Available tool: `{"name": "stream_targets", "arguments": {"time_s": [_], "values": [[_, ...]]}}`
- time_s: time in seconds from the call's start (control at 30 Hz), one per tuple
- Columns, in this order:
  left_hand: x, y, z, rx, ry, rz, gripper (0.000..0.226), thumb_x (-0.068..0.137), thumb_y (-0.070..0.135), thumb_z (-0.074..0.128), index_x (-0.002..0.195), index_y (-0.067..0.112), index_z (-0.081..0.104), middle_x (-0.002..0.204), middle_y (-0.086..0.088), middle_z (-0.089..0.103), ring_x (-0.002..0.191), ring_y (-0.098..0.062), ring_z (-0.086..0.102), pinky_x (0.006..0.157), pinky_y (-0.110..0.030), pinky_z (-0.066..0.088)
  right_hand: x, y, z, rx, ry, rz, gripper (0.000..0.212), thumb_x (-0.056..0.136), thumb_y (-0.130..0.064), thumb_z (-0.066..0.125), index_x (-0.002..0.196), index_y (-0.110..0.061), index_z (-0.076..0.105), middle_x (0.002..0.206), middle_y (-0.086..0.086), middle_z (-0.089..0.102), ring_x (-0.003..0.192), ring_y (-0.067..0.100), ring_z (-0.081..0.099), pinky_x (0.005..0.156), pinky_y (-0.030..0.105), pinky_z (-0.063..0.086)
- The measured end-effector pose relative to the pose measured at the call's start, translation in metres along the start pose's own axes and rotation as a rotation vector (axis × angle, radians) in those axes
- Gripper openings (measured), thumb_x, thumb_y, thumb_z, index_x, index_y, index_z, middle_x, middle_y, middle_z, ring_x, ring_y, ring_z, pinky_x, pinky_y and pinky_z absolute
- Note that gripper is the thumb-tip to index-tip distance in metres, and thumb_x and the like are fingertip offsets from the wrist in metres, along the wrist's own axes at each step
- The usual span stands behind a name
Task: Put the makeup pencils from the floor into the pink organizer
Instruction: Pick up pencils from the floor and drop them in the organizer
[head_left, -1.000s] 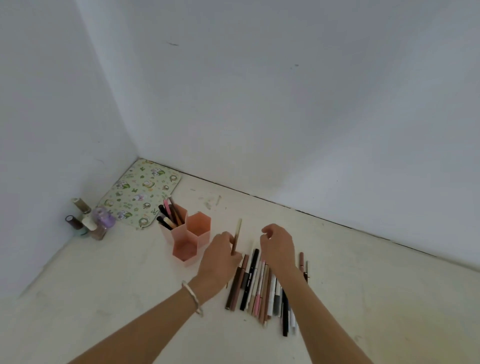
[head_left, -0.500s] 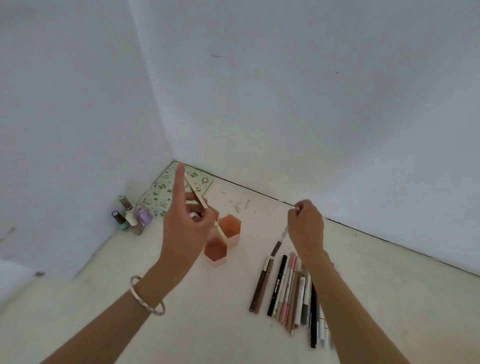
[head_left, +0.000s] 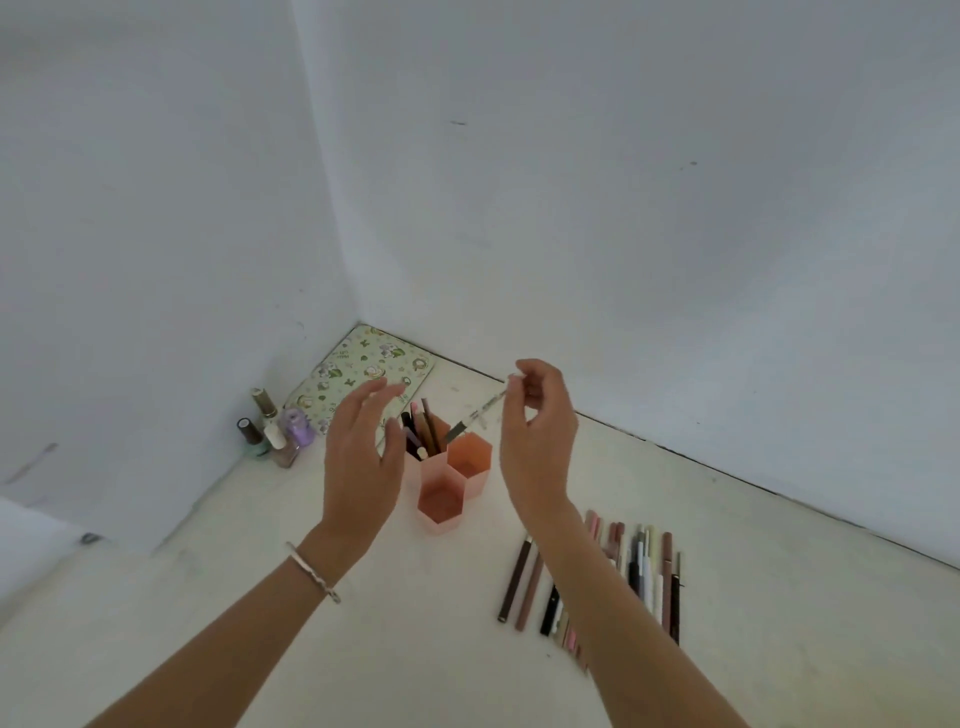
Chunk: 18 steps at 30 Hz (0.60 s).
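Nearest to me, the row of makeup pencils (head_left: 597, 582) lies on the floor (head_left: 363, 649), side by side and touching; my right forearm crosses over the middle of the row and hides some of them. These are thin, stiff and, I judge, very light sticks with smooth barrels, so they can roll or slip. I would take each one near the middle or a little toward the upper end with two fingertips, not at the tip, which may be fragile.

A bit farther, my left hand (head_left: 363, 457) is in the air beside the pink organizer (head_left: 452, 478), fingers spread wide and holding nothing. A bracelet (head_left: 314, 571) sits on this wrist.

My right hand (head_left: 537, 431) pinches one thin pencil (head_left: 475, 415) by its top end between thumb and forefinger, the other fingers loosely curled. The pencil slants down to the left, its dark lower end just above the back right cell of the organizer. Holding at the very end gives little control, so I expect the lower tip to swing.

The organizer has three hexagon cells; the far left one holds several pencils, the two others look empty.

Beyond it, small bottles (head_left: 270, 431) and a patterned pouch (head_left: 358, 374) are in the corner against the wall.
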<state>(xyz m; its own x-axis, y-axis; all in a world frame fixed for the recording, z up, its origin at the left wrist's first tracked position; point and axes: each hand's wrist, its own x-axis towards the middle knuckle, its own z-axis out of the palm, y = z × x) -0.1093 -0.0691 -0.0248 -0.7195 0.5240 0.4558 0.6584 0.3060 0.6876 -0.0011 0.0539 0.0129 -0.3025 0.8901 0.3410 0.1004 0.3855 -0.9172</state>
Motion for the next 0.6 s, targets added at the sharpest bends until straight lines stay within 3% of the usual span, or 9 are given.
{"name": "stream_targets", "arguments": {"time_s": [0.13,0.23,0.3,0.37,0.47,0.53,0.6], "values": [[0.007,0.008,-0.014,-0.114,0.063,-0.077,0.043,0.085,-0.013,0.046,0.118,0.012,0.060,0.118,-0.002,0.059,0.112,-0.010,0.053,0.096,-0.006,0.036,-0.019,0.012,0.019,-0.119,-0.195,-0.083,0.016,0.097,-0.013,0.052,0.110,-0.014,0.062,0.099,-0.007,0.062,0.087,0.005,0.059,0.081,0.020,0.048],[0.009,0.020,-0.018,-0.163,0.104,-0.096,0.043,0.082,-0.014,0.045,0.113,0.011,0.060,0.108,0.002,0.056,0.099,-0.009,0.054,0.088,-0.006,0.038,-0.032,0.021,0.026,-0.275,-0.373,-0.196,0.018,0.097,-0.012,0.054,0.109,-0.010,0.068,0.106,0.001,0.064,0.097,0.015,0.059,0.087,0.026,0.049],[0.006,0.033,-0.019,-0.206,0.133,-0.058,0.036,0.083,-0.007,0.044,0.107,0.015,0.059,0.101,0.004,0.054,0.091,-0.009,0.056,0.082,-0.009,0.041,-0.035,0.024,0.023,-0.311,-0.382,-0.241,0.024,0.094,-0.007,0.055,0.113,-0.010,0.070,0.110,0.004,0.064,0.102,0.018,0.059,0.090,0.025,0.047],[-0.006,0.047,-0.011,-0.262,0.087,-0.008,0.025,0.084,0.002,0.043,0.098,0.019,0.056,0.093,0.005,0.054,0.085,-0.008,0.057,0.076,-0.013,0.045,-0.029,0.021,0.010,-0.235,-0.262,-0.206,0.033,0.089,0.002,0.052,0.116,-0.009,0.068,0.107,0.004,0.064,0.097,0.017,0.060,0.085,0.024,0.049],[-0.036,0.066,0.021,-0.287,-0.258,-0.084,0.021,0.088,0.005,0.051,0.096,0.023,0.057,0.090,0.009,0.057,0.078,-0.010,0.061,0.067,-0.020,0.051,-0.009,0.022,-0.022,-0.132,-0.024,-0.094,0.037,0.084,0.003,0.048,0.112,-0.014,0.066,0.096,-0.003,0.064,0.084,0.005,0.059,0.071,0.014,0.046],[-0.058,0.073,0.051,-0.120,-0.534,-0.143,0.023,0.091,0.008,0.053,0.105,0.025,0.058,0.095,0.011,0.056,0.080,-0.005,0.056,0.068,-0.017,0.049,0.002,0.025,-0.046,-0.123,0.018,0.000,0.035,0.085,0.000,0.046,0.108,-0.019,0.065,0.092,-0.006,0.064,0.073,0.003,0.056,0.064,0.013,0.044],[-0.073,0.074,0.078,0.051,-0.704,-0.203,0.022,0.096,0.014,0.049,0.116,0.020,0.054,0.105,0.006,0.057,0.087,-0.007,0.056,0.075,-0.018,0.048,0.007,0.032,-0.066,-0.143,0.011,0.089,0.034,0.088,0.002,0.046,0.104,-0.022,0.065,0.090,-0.008,0.065,0.061,0.004,0.052,0.060,0.018,0.044]]}}
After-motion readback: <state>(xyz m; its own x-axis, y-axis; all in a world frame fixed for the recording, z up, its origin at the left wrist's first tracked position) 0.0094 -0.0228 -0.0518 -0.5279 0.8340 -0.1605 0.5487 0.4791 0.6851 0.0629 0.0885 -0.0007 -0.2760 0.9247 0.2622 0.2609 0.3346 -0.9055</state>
